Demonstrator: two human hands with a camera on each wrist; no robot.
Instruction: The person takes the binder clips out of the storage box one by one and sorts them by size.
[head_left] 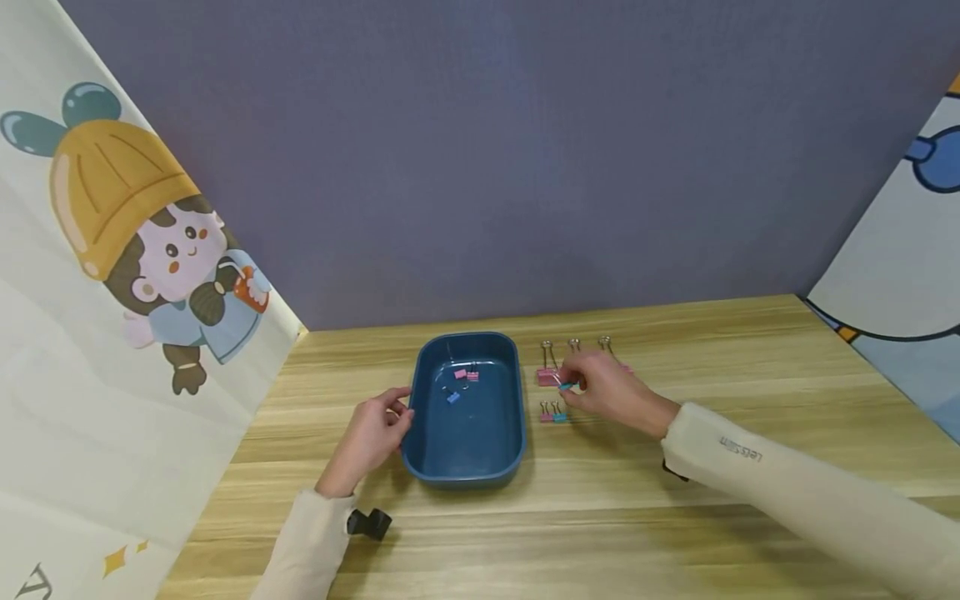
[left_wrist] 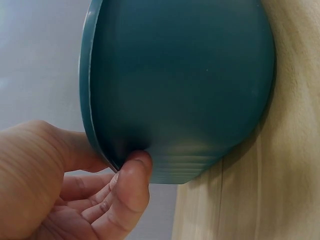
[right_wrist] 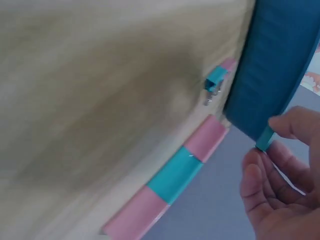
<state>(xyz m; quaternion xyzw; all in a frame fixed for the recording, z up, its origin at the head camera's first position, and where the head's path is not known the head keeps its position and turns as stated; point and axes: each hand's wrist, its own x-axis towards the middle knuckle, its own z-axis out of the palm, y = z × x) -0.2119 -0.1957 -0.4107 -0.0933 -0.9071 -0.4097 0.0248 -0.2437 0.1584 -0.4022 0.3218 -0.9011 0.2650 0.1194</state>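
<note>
My left hand (head_left: 371,433) grips the left rim of a dark blue plastic bin (head_left: 465,481), thumb on one side of the wall and fingers on the other in the left wrist view. Between thumb and fingertips, my right hand (head_left: 609,390) pinches a small teal binder clip (right_wrist: 265,138), just right of the bin. Beneath and behind that hand stands a row of large binder clips, pink (right_wrist: 206,137), teal (right_wrist: 176,175) and pink (right_wrist: 135,212). Nearer the front are a small pink binder clip (head_left: 546,417) and a small teal binder clip (head_left: 559,417), side by side.
Inside the bin lie two small pink binder clips (head_left: 472,376) and a small blue binder clip (head_left: 453,398). The wooden table (head_left: 600,533) ends at a grey-purple panel (head_left: 525,167) at the back. A cartoon-printed sheet (head_left: 67,350) borders the left side.
</note>
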